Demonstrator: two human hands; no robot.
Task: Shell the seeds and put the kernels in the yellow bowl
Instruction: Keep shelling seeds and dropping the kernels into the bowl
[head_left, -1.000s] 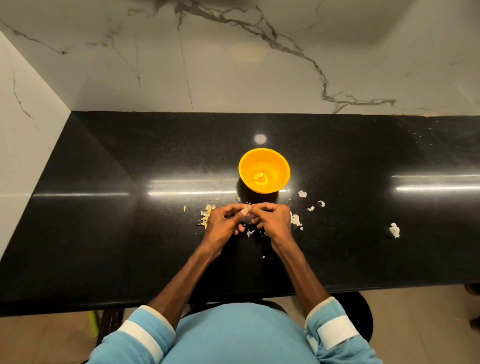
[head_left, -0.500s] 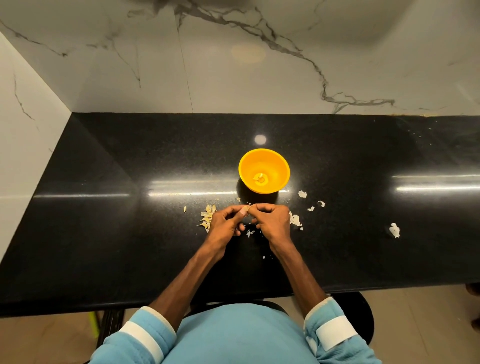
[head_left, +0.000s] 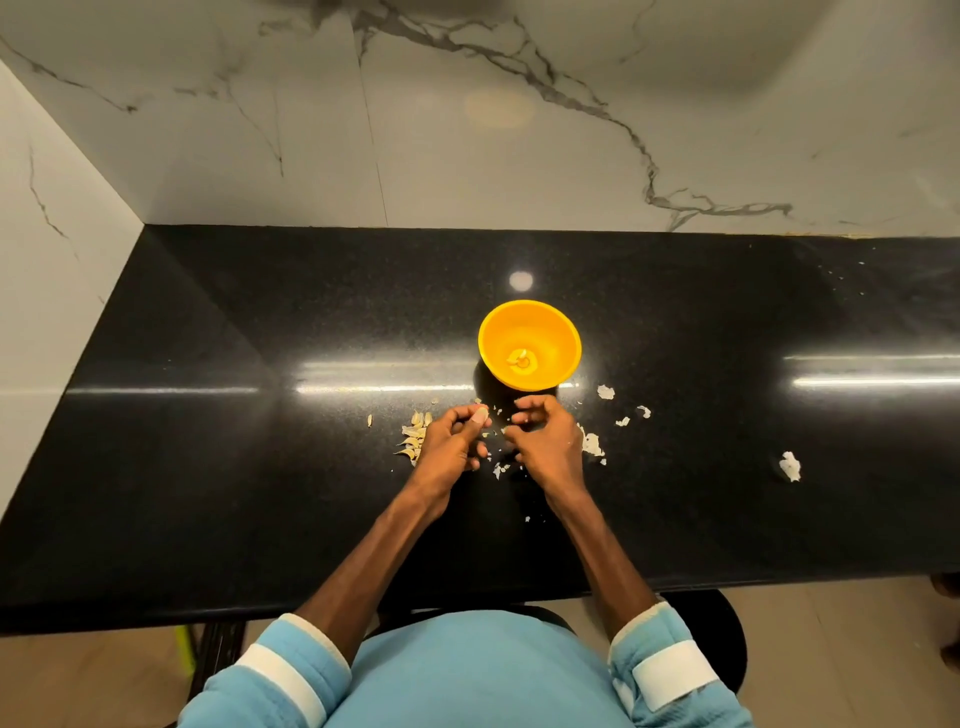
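One small pale clump of kernels (head_left: 519, 358) sits in the bottom of the yellow bowl (head_left: 496, 338), and the bowl stands near the middle of the glossy black surface (head_left: 260, 467), just beyond the hands. On the near side of it, the left hand (head_left: 449, 444) has its fingers curled in and its thumb laid along the forefinger. Something pale shows at the thumb tip, but I cannot tell whether that is a seed or the nail. The right hand (head_left: 545, 441) is curled too, fingertips bunched, and I cannot make out what it holds, if anything.

Unshelled seeds (head_left: 413, 439) lie in a loose heap just left of the left hand. White shell scraps (head_left: 592, 444) are scattered by the right hand, a few more to the right of the bowl, and one larger scrap (head_left: 789, 465) well apart further right. Long streaks of light reflect off the surface. White veined marble wall (head_left: 467, 156) rises behind, with another panel closing off the left. Below the near edge show a black stool (head_left: 719, 639) and tan floor (head_left: 841, 649).

And the change: half a second ago the fingertips met over one seed; now the hands have parted, a gap between them. Bowl and scraps sit as before.
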